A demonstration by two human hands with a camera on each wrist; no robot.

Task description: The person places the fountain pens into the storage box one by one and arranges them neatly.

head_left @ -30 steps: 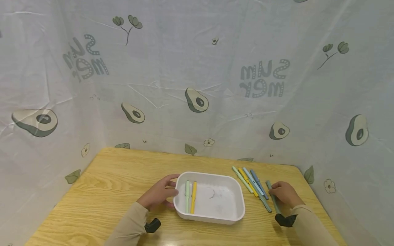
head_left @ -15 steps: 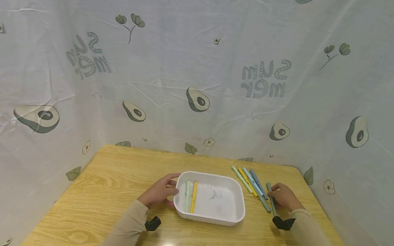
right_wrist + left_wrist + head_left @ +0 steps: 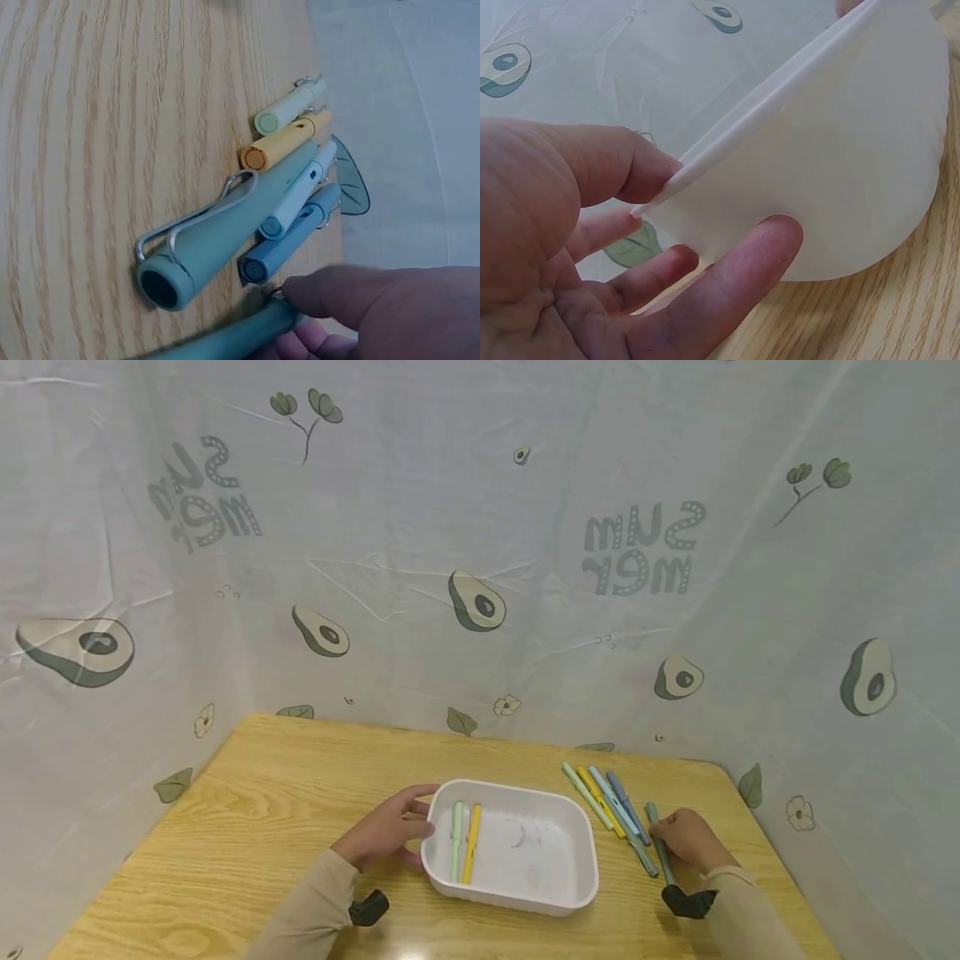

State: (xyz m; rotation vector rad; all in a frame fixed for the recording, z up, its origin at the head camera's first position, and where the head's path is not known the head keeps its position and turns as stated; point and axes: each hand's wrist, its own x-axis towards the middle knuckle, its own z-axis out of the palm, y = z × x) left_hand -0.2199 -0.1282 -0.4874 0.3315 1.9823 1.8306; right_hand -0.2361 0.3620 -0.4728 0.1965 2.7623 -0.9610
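In the head view my left hand [image 3: 386,828] holds the left end of a white plastic tray [image 3: 536,900]. The left wrist view has the thumb at the rim and another fingertip on the tray's outer wall [image 3: 855,202]. Two capped pens lie side by side inside, one pale green [image 3: 456,843] and one yellow [image 3: 472,845]. To the right, my right hand [image 3: 688,839] pinches a dark green pen [image 3: 662,852]; in the right wrist view the thumb is by its clip. Beside it another dark green pen [image 3: 217,232] lies with its clip up.
A loose row of pens spreads behind that one: pale green [image 3: 587,795], yellow [image 3: 600,802], light blue [image 3: 613,800] and dark blue [image 3: 628,807]. The wooden table [image 3: 300,777] meets a printed curtain [image 3: 390,668] at its back and sides.
My right fingers have closed in around the dark green pen, which has turned slightly, its near end shifting left. The left hand, tray and other pens stay where they were.
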